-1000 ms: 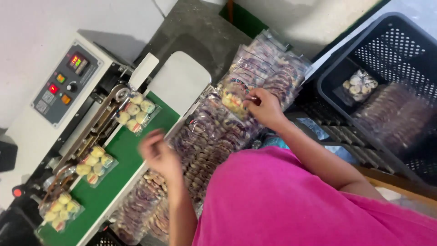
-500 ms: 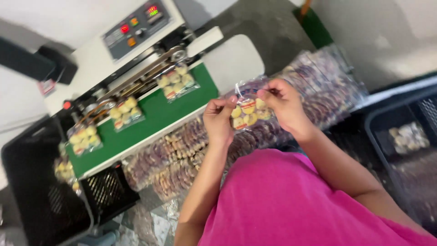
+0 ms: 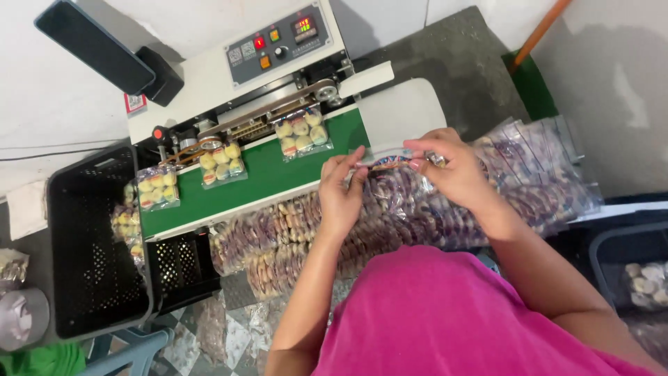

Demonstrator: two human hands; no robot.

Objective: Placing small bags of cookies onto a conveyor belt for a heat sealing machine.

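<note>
Both the left hand (image 3: pixel 341 191) and right hand (image 3: pixel 452 167) pinch the top edge of a clear snack bag (image 3: pixel 391 161), seemingly light, crinkly and slippery, best gripped along that edge beside the sealer's green belt (image 3: pixel 261 174).

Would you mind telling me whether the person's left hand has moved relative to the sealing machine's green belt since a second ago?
Yes. The left hand has come up to the green belt, meeting the right hand on a clear packet.
</note>
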